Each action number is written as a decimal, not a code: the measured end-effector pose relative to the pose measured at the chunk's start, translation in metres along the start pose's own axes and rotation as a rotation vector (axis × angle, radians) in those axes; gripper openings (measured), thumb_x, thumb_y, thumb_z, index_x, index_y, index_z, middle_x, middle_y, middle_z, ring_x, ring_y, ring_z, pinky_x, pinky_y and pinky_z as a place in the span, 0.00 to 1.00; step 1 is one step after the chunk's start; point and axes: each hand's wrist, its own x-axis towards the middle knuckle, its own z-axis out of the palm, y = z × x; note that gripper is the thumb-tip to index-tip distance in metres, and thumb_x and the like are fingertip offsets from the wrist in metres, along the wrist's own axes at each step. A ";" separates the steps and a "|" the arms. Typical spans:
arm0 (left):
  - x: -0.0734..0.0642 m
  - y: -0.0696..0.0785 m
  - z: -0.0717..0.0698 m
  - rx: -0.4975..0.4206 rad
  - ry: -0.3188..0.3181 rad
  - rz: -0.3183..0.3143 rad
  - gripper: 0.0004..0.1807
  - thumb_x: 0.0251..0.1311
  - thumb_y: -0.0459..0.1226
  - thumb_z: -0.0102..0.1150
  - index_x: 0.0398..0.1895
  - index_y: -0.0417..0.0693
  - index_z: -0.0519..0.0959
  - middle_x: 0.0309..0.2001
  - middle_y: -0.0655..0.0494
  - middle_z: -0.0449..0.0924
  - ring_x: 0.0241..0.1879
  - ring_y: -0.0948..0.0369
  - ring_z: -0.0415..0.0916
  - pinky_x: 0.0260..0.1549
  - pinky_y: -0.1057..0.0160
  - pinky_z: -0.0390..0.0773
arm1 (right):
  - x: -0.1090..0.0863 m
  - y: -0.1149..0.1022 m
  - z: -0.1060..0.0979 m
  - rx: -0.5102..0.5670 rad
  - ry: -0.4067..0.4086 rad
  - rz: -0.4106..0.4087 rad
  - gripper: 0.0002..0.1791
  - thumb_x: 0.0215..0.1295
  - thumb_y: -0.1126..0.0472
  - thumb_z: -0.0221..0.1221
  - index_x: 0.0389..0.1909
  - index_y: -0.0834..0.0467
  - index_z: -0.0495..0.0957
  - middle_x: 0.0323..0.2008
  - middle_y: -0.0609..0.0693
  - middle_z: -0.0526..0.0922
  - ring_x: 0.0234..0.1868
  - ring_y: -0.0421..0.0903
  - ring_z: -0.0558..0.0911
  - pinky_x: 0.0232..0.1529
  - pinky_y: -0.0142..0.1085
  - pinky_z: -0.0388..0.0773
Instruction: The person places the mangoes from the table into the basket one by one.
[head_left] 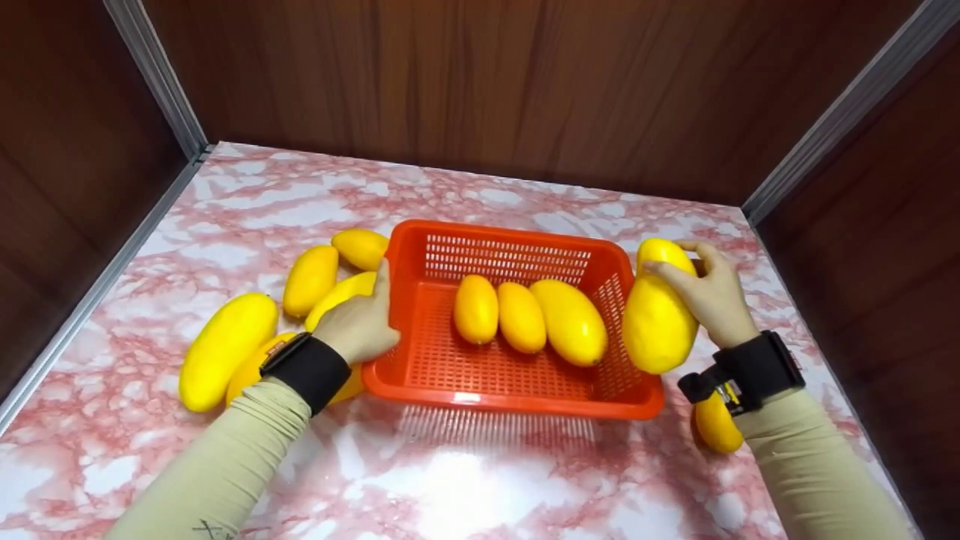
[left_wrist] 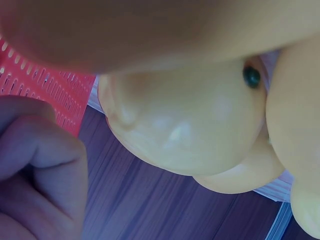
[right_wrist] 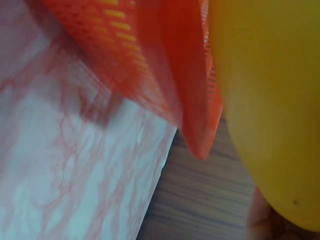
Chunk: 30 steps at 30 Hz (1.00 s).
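In the head view my right hand (head_left: 712, 292) grips a large yellow mango (head_left: 660, 330) just beyond the right rim of the red basket (head_left: 517, 405). The right wrist view shows this mango (right_wrist: 272, 100) close up, with a fingertip at its lower end. My left hand (head_left: 360, 322) holds the basket's left rim, its thumb over the edge and the index finger lying along it. Curled fingers (left_wrist: 40, 155) show near the basket wall in the left wrist view. Inside the basket, three mangoes (head_left: 523, 319) lie side by side.
Several more mangoes (head_left: 229, 352) lie on the marbled table (head_left: 337, 480) left of the basket, partly hidden by my left hand and wrist. Another mango (head_left: 718, 424) is half covered by my right wrist strap. Brown wood-grain panels (head_left: 480, 90) enclose the table's back and sides.
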 end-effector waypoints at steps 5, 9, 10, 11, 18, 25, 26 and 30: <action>0.000 0.000 0.000 0.001 0.000 -0.001 0.55 0.53 0.38 0.54 0.76 0.44 0.27 0.23 0.50 0.74 0.20 0.54 0.72 0.21 0.58 0.68 | 0.000 -0.006 0.007 0.042 -0.021 0.006 0.32 0.60 0.43 0.62 0.56 0.60 0.69 0.45 0.59 0.75 0.37 0.47 0.78 0.35 0.32 0.77; 0.001 0.001 -0.001 0.003 -0.020 -0.004 0.56 0.53 0.37 0.53 0.75 0.45 0.25 0.22 0.50 0.73 0.19 0.54 0.71 0.20 0.59 0.68 | 0.000 -0.011 0.011 0.060 -0.044 0.010 0.32 0.60 0.43 0.62 0.57 0.59 0.68 0.46 0.60 0.75 0.39 0.48 0.78 0.36 0.33 0.78; 0.001 0.001 -0.001 0.001 -0.022 -0.004 0.56 0.53 0.37 0.53 0.75 0.45 0.25 0.22 0.51 0.73 0.19 0.54 0.71 0.19 0.59 0.68 | 0.000 -0.012 0.012 0.064 -0.049 0.011 0.32 0.60 0.43 0.62 0.57 0.59 0.68 0.47 0.60 0.75 0.39 0.49 0.78 0.36 0.33 0.78; 0.001 0.001 -0.001 -0.002 -0.027 -0.007 0.56 0.52 0.36 0.52 0.75 0.46 0.25 0.22 0.51 0.72 0.19 0.54 0.71 0.19 0.59 0.68 | 0.000 -0.013 0.013 0.067 -0.054 0.012 0.32 0.60 0.43 0.62 0.57 0.59 0.68 0.47 0.60 0.74 0.40 0.49 0.78 0.37 0.33 0.78; 0.001 0.000 -0.001 0.012 -0.028 -0.020 0.56 0.52 0.38 0.53 0.75 0.45 0.25 0.21 0.51 0.73 0.19 0.54 0.71 0.21 0.58 0.68 | 0.002 -0.020 0.022 0.115 -0.077 0.009 0.31 0.59 0.43 0.63 0.56 0.58 0.68 0.49 0.60 0.75 0.42 0.50 0.78 0.39 0.33 0.78; 0.000 -0.001 0.000 0.017 -0.018 -0.013 0.56 0.54 0.39 0.54 0.75 0.44 0.26 0.22 0.51 0.73 0.20 0.54 0.72 0.22 0.58 0.68 | 0.004 -0.026 0.033 0.159 -0.086 0.000 0.33 0.60 0.46 0.64 0.59 0.60 0.65 0.50 0.60 0.74 0.43 0.49 0.78 0.40 0.32 0.78; 0.000 -0.001 0.000 0.013 -0.017 -0.012 0.56 0.54 0.38 0.54 0.75 0.44 0.26 0.22 0.51 0.73 0.20 0.54 0.72 0.21 0.58 0.68 | 0.004 -0.026 0.035 0.173 -0.087 -0.007 0.33 0.60 0.47 0.64 0.59 0.60 0.65 0.49 0.60 0.75 0.43 0.49 0.78 0.40 0.32 0.78; 0.001 0.000 0.000 0.000 -0.013 -0.016 0.56 0.53 0.37 0.53 0.75 0.46 0.25 0.22 0.51 0.73 0.18 0.54 0.71 0.19 0.59 0.68 | 0.002 -0.028 0.043 0.229 -0.097 -0.044 0.30 0.60 0.50 0.64 0.57 0.61 0.66 0.46 0.60 0.77 0.41 0.48 0.79 0.40 0.33 0.79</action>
